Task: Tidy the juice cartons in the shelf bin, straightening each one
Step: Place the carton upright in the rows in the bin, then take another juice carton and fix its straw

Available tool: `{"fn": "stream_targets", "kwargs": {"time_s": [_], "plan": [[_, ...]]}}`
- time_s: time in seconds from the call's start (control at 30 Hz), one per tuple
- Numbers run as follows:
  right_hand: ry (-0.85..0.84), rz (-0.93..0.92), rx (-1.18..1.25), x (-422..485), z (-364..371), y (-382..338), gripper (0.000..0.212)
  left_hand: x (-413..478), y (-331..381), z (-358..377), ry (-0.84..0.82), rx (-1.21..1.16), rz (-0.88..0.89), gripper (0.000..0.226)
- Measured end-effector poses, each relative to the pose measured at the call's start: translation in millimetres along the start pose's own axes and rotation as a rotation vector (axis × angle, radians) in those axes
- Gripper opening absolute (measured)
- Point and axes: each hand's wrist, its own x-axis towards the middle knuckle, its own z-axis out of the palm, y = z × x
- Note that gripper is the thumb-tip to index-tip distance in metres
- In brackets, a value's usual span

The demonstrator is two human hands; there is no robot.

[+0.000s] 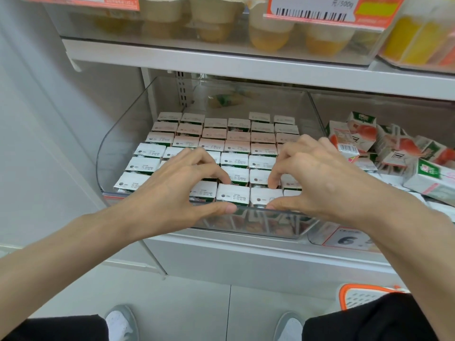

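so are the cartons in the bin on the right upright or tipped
Tipped: those cartons lie jumbled at angles, printed sides facing up.

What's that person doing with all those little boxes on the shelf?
A person is tidying juice cartons packed inside a clear bin. The left hand pinches one front carton between thumb and finger. The right hand pinches the neighbouring carton the same way, right at the bin's front wall. The cartons behind stand in neat rows. Further right, other cartons lie jumbled.
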Motion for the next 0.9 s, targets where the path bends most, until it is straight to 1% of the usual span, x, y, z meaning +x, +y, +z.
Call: {"fn": "stream_targets", "kwargs": {"time_s": [0.17,0.27,0.33,0.37,0.43,0.47,0.5,0.57,0.6,0.67,0.77,0.83,0.9], "plan": [[-0.031,-0.029,0.048,-0.4,0.9,7.4,0.039,9.6,14.4,6.0,0.018,-0.146,-0.039,0.055],[-0.018,-0.058,0.05,-1.4,-1.9,9.9,0.035,14.4,25.5,10.6,-0.01,-0.127,-0.029,0.057],[0.03,-0.06,0.141,-2.3,-2.3,12.4,0.034,16.9,29.3,13.3,-0.018,-0.122,-0.028,0.056],[0.066,-0.054,0.219,-3.7,-2.7,13.1,0.035,18.5,29.9,14.8,-0.011,-0.132,-0.022,0.052],[0.142,-0.028,0.384,-6.8,-4.3,15.6,0.037,21.1,32.6,14.7,0.003,-0.21,-0.027,0.034],[0.17,-0.017,0.458,-8.3,-4.7,15.9,0.035,22.1,35.1,12.8,0.006,-0.274,-0.036,0.025],[0.177,-0.013,0.526,-10.0,-5.1,14.9,0.03,22.2,37.4,10.3,0.007,-0.335,-0.044,0.021],[0.218,-0.018,0.624,-11.8,-4.8,15.2,0.022,21.8,40.0,7.3,0.025,-0.399,-0.044,0.026],[0.264,-0.022,0.654,-12.2,-4.2,16.0,0.023,21.9,40.4,6.6,0.048,-0.42,-0.045,0.026],[0.346,-0.031,0.74,-12.6,-3.1,15.8,0.029,22.5,42.3,3.0,0.085,-0.496,-0.047,0.025],[0.423,-0.053,0.83,-12.7,-1.3,14.3,0.039,22.0,42.7,-7.6,0.168,-0.702,-0.071,0.034],[0.444,-0.049,0.871,-11.4,1.7,11.8,0.039,18.8,42.3,-17.1,0.233,-0.824,-0.101,0.036],[0.432,-0.029,0.909,-7.6,6.9,5.8,0.033,13.2,40.5,-23.7,0.27,-0.848,-0.129,0.036]]}}
